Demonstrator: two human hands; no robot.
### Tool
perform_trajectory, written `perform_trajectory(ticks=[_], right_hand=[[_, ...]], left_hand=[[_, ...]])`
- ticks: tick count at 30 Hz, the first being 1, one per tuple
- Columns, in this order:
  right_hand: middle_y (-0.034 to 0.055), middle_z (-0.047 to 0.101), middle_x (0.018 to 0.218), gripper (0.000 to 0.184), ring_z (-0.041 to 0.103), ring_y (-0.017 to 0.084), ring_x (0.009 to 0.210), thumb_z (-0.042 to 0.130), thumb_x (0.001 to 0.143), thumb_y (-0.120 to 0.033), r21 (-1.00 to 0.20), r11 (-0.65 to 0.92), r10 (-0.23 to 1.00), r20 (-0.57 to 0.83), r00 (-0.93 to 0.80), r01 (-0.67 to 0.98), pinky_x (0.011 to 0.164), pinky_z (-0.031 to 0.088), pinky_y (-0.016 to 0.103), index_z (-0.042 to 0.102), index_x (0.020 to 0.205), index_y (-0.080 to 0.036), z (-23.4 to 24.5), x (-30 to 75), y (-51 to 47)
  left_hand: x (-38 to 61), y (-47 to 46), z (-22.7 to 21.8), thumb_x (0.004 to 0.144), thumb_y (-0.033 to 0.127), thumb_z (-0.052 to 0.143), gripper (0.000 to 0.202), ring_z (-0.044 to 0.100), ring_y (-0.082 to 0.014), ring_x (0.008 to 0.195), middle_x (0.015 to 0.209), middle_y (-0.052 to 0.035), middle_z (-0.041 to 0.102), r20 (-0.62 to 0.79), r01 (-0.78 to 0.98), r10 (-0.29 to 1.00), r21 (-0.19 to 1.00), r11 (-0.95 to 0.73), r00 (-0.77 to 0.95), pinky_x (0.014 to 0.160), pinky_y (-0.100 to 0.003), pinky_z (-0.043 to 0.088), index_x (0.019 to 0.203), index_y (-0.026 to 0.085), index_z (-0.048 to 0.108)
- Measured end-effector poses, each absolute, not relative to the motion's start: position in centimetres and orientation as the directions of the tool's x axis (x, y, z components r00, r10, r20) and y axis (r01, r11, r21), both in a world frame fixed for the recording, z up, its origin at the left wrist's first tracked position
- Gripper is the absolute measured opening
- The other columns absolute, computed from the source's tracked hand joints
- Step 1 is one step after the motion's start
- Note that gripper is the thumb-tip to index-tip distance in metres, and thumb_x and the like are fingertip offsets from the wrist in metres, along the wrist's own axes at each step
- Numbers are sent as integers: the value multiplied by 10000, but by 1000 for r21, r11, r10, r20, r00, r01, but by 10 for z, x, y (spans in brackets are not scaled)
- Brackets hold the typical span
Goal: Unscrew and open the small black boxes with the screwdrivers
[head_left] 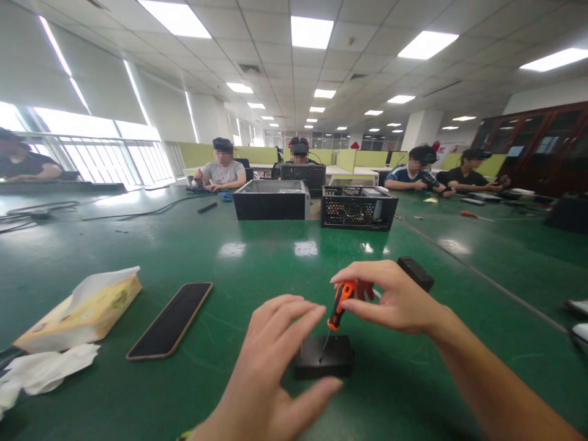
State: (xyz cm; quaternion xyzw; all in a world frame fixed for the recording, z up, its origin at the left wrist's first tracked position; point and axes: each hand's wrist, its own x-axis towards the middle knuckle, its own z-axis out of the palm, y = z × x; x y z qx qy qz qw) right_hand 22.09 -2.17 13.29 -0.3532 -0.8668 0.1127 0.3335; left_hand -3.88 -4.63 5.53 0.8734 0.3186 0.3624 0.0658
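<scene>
An orange and black screwdriver (339, 309) is in the fingers of my right hand (392, 294), gripped round the handle's upper part. Its shaft slants down and the tip meets the top of a small black box (337, 355) lying on the table. My left hand (275, 361) is just left of the box, fingers and thumb spread apart, with nothing held. It hides part of the box's left side. Just beyond my right hand lies another black box-shaped piece (416, 274), partly covered by the hand.
A phone (171, 321) and a tissue pack (85, 309) with crumpled tissue (48, 370) lie to the left on the green table (197, 251). Two open computer cases (271, 207) (358, 211) stand ahead. Several people sit round the far side. Another screwdriver (475, 215) lies far right.
</scene>
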Motion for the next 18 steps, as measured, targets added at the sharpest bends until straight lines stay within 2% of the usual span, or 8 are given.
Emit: perform_trajectory(ticks=[2,6,8,14,18], right_hand=[[18,696,912,256,600,96,665,650,830,-194,-453,708,706,472,-529,541,617,463,208,648,1085,-171,133,221,-22],[8,696,854,226,598,105,677,663,834,-241,-418,717,694,498,-520,557,625,451,215,661,1051,-178,134,221,-22],[6,689,822,223,592,106,664,670,835,-274,-382,727,680,520,-517,571,630,444,223,667,1033,-172,133,221,-20],[-2,673,727,250,584,111,619,687,825,-381,-311,694,690,547,-475,650,622,437,236,690,955,-168,129,222,-16],[10,685,784,230,600,117,654,692,824,-328,-391,697,712,481,-512,601,627,463,228,681,995,-174,132,224,-19]], left_hand=[[-34,-24,53,746,405,763,646,500,-354,1190,1276,-112,586,519,540,643,358,-762,563,1010,-529,417,1322,233,526],[-37,-4,31,713,354,790,474,576,-312,1066,1116,-99,659,342,551,697,436,-711,630,936,-478,463,1143,208,654],[-40,-3,23,743,338,769,383,600,-277,1009,1060,-80,672,305,533,705,485,-694,640,893,-428,483,1093,211,676],[-38,-5,24,754,318,764,343,609,-254,952,1000,-59,684,299,510,725,549,-662,620,854,-397,477,1069,207,689],[-37,-3,24,750,304,758,340,602,-257,950,999,-68,684,323,501,711,533,-682,624,847,-398,471,1068,202,697]])
